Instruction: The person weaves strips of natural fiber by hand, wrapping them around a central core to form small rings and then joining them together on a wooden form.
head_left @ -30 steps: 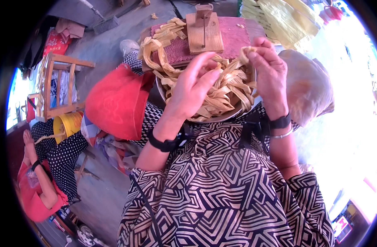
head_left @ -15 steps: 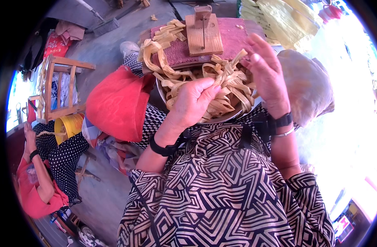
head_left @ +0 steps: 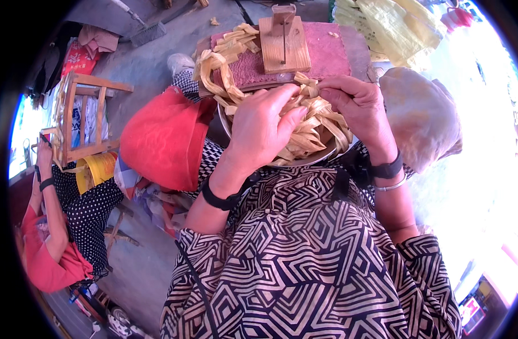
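Lowers right hand, pinching strips; loosens left hand, half open and empty over bowl.

Room to the right of the block, a crowded left.
A hand could pass above the worktop there, over one small scrap; strips clutter its left side and loop toward the bowl. The left hand and right hand leave a narrow gap above the bowl, whose sides are hemmed by the red cover and pale cover.
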### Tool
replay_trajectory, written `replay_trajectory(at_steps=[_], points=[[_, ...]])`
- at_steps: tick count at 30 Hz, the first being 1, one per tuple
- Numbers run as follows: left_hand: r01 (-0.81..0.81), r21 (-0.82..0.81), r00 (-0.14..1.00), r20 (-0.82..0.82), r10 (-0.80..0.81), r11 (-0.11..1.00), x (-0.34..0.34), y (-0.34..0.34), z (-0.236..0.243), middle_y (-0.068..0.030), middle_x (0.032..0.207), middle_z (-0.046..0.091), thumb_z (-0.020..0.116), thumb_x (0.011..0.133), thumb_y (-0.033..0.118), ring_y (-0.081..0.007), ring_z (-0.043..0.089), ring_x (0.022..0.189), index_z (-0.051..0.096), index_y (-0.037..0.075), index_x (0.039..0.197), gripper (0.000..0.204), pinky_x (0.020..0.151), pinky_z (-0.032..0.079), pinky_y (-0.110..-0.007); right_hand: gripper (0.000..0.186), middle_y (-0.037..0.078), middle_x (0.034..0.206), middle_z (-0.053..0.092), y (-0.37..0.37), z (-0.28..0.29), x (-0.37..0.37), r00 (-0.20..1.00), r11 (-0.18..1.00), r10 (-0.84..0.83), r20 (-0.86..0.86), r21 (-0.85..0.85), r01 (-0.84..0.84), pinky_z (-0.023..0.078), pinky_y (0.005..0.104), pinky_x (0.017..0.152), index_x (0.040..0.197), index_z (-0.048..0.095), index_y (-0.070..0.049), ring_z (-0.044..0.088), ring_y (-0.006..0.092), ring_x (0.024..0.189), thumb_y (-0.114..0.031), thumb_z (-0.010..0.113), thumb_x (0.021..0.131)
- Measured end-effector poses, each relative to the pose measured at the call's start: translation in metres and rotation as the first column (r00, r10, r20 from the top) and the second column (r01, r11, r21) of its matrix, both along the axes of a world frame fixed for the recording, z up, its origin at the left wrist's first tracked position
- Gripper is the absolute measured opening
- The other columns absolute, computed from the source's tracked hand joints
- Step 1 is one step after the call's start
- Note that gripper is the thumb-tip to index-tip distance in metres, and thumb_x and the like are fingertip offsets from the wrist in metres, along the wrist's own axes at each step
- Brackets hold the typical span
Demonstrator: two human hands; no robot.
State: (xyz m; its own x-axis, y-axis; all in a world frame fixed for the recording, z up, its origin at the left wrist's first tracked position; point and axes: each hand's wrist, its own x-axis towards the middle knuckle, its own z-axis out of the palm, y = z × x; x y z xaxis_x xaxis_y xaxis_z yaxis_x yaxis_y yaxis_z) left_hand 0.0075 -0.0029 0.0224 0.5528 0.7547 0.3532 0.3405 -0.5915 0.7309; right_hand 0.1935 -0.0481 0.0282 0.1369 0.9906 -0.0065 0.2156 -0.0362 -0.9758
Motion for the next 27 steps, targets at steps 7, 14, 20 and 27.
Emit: replay_trajectory(at_steps=[7,14,20,27], points=[[-0.172,-0.115,0.984,0.037,0.177,0.978,0.012,-0.007,-0.014,-0.0156,0.076,0.061,0.059,0.085,0.012,-0.0355,0.059,0.069,0.058,0.003,0.091,0.011,0.058,0.045,-0.041,0.014,0.012,0.072,0.064,-0.005,0.017,-0.008,0.914,0.95,-0.235,0.331,0.277,0.144,0.047,0.0244,0.056,0.09,0.066,-0.001,0.06,0.0147,0.058,-0.005,0.069,0.078],[-0.116,-0.072,0.989,0.086,0.122,0.991,0.025,-0.018,-0.014,-0.0151,0.067,0.057,0.058,0.085,0.009,-0.0352,0.057,0.062,0.055,0.003,0.083,0.007,0.053,0.042,-0.043,0.024,0.014,0.079,0.065,-0.012,0.007,-0.018,0.914,0.982,-0.12,0.387,0.18,0.053,0.051,0.0323,0.06,0.103,0.062,-0.003,0.065,0.0284,0.068,0.0,0.059,0.079],[-0.04,-0.258,0.998,0.031,0.05,0.965,0.021,-0.029,-0.011,-0.018,0.066,0.057,0.055,0.087,0.01,-0.0373,0.057,0.062,0.056,0.002,0.084,0.008,0.053,0.043,-0.043,0.021,0.008,0.089,0.065,-0.007,-0.004,-0.018,0.702,0.944,-0.166,0.693,0.317,-0.089,0.048,0.037,0.074,0.091,0.063,-0.007,0.061,0.0263,0.081,0.001,0.058,0.073],[0.169,-0.638,0.978,0.205,-0.046,0.751,0.006,-0.007,-0.019,-0.0073,0.063,0.055,0.052,0.092,0.017,-0.016,0.054,0.06,0.059,0.0,0.084,0.02,0.058,0.043,-0.031,0.026,0.008,0.115,0.059,0.003,-0.021,-0.003,0.692,0.918,-0.069,0.719,0.318,-0.238,0.041,0.0379,0.091,0.095,0.066,-0.013,0.052,0.0292,0.109,-0.002,0.064,0.072]])
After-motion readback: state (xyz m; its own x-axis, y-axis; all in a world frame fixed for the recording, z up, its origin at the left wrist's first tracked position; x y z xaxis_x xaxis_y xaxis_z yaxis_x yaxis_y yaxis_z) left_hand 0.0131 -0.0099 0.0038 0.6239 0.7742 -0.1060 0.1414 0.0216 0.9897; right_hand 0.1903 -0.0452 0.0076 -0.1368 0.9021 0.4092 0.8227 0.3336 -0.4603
